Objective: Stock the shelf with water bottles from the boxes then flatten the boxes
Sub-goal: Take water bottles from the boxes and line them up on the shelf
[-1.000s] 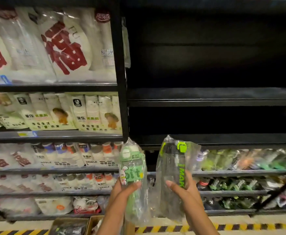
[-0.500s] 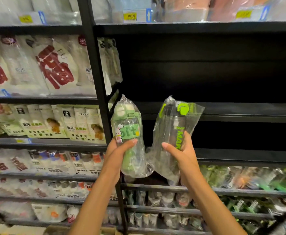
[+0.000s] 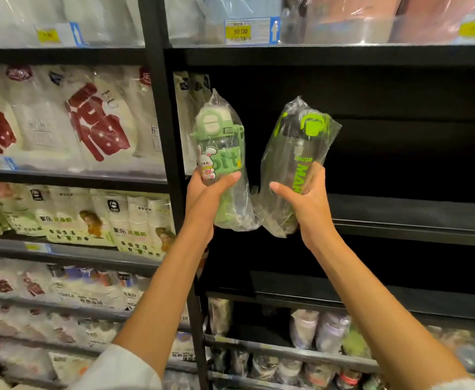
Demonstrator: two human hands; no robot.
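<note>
Two water bottles, each sealed in a clear plastic bag, were held up side by side in front of a black shelving unit. One, the pale green bottle [image 3: 219, 153] with a rabbit picture on its front, was gripped around its lower half by the left hand [image 3: 206, 192], fingers wrapped behind the bag and the thumb laid across the front. It stood nearly upright, close beside the black upright post [image 3: 163, 136] that divided the two shelf bays. The other, a dark smoky bottle [image 3: 295, 164] with a bright green lid and green lettering down its side, was gripped by the right hand [image 3: 305, 198], thumb sticking out toward the left and fingers curled round the right side of the bag. This bottle leaned a little to the right. The loose bottoms of the two bags touched or nearly touched between the hands.

Both bottles were in the air in front of a dark bare shelf [image 3: 399, 218] in the right bay, at about the level of its board. On the board above sat wrapped goods and a yellow price tag [image 3: 240, 30] reading 30.00. The left bay held white packs with red characters [image 3: 95, 119] and, a shelf lower, packs of paper cups [image 3: 135, 218]. Lower in the right bay stood more bagged bottles [image 3: 318, 330], blurred. A white sleeve [image 3: 123, 370] showed on the left arm.
</note>
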